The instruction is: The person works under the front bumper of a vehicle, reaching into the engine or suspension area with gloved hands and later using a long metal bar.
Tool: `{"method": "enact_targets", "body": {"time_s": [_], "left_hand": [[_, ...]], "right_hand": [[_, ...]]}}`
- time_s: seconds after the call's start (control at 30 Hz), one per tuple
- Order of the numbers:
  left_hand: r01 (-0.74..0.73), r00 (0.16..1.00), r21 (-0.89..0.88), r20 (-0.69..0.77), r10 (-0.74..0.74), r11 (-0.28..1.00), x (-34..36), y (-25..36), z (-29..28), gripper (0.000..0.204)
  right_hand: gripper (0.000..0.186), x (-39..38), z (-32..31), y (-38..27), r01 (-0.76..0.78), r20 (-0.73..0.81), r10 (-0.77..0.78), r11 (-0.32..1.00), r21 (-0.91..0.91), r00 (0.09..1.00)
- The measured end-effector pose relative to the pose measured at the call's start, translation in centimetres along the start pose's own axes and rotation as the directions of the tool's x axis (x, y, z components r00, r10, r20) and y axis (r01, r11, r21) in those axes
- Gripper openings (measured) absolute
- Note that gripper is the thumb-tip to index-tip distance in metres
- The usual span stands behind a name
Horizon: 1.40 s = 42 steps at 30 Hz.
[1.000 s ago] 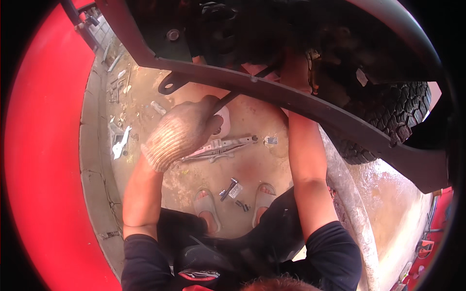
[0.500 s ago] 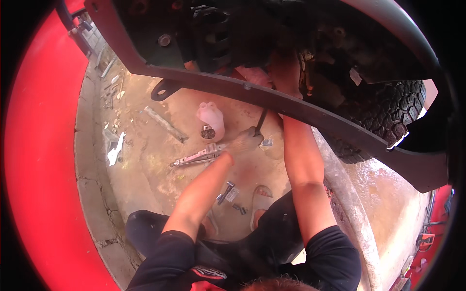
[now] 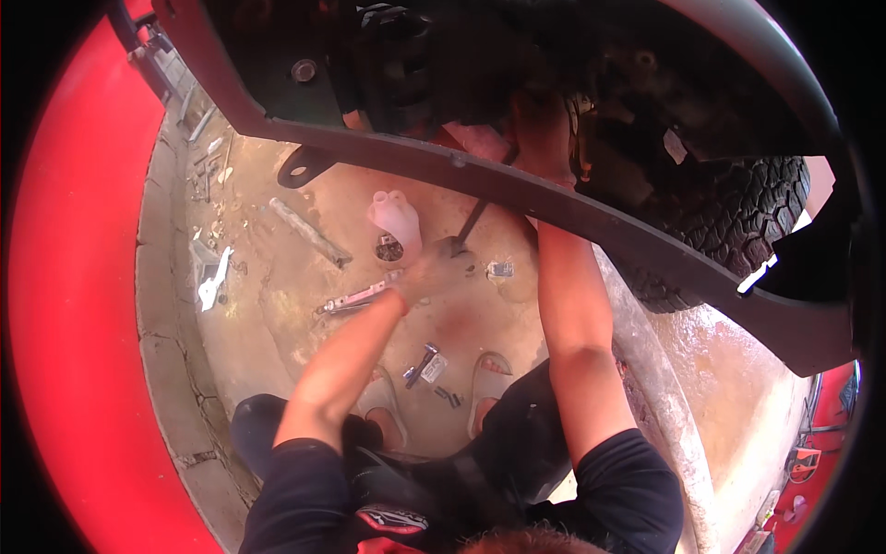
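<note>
My left hand [image 3: 441,269] is closed round the lower end of a dark bar [image 3: 474,220]. The bar slants up and right, its far end passing behind the dark metal beam [image 3: 369,145] of a vehicle's underside. My right hand [image 3: 543,148] reaches up beyond that beam into shadow, near dark mechanical parts; its fingers and anything in them are hidden. Below my left wrist lies a long pinkish metal tool [image 3: 355,297]. A pale pink plastic jug [image 3: 395,220], cut open, stands just beyond my left hand.
A treaded tyre [image 3: 752,226] is at right. Between my feet lie a bolt-like metal piece [image 3: 421,366] and small dark parts [image 3: 448,397]. A small packet [image 3: 500,270] and a pale rod [image 3: 309,233] lie on the floor. A stone kerb [image 3: 166,369] and red surface [image 3: 83,305] border the left.
My left hand has moved left and slightly up with the bar, which now slants more. My right arm stays nearly in place under the vehicle.
</note>
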<state>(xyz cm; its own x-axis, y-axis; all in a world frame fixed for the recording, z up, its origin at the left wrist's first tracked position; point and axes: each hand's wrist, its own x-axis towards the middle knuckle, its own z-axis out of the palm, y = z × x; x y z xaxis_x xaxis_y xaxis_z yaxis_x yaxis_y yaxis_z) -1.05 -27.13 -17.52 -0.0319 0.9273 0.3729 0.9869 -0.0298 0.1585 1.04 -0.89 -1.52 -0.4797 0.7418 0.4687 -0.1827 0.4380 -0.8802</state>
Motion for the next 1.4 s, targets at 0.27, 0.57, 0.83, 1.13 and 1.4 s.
{"method": "enact_targets", "body": {"time_s": [0.27, 0.57, 0.83, 1.13, 1.4], "left_hand": [[0.597, 0.793, -0.113, 0.23, -0.564, 0.794, 1.7, 8.7, -25.8, 0.041], [0.662, 0.74, -0.248, 0.366, -0.565, 0.707, 2.2, 6.0, -12.1, 0.035], [0.644, 0.756, -0.627, 0.436, -0.487, 0.438, 6.8, 3.3, 4.0, 0.035], [0.503, 0.859, -0.602, 0.268, -0.436, 0.62, 6.3, 3.7, 5.5, 0.042], [0.769, 0.606, -0.283, 0.606, -0.514, 0.573, 3.8, 7.2, -13.8, 0.051]], "right_hand": [[0.029, -2.7, -1.9, -3.4, 0.188, 0.135, -0.17, 0.973, -0.133, 0.976], [0.029, 0.0, -4.6, -0.7, -0.105, -0.062, 0.122, 0.969, 0.226, 0.991], [0.044, -0.5, -2.0, 0.8, 0.002, -0.046, -0.007, 0.995, -0.095, 0.999], [0.04, 0.4, -5.3, 2.2, 0.012, -0.089, -0.032, 0.978, -0.209, 0.996], [0.016, 0.5, -3.4, 0.5, 0.011, -0.009, -0.01, 0.995, 0.094, 1.0]]}}
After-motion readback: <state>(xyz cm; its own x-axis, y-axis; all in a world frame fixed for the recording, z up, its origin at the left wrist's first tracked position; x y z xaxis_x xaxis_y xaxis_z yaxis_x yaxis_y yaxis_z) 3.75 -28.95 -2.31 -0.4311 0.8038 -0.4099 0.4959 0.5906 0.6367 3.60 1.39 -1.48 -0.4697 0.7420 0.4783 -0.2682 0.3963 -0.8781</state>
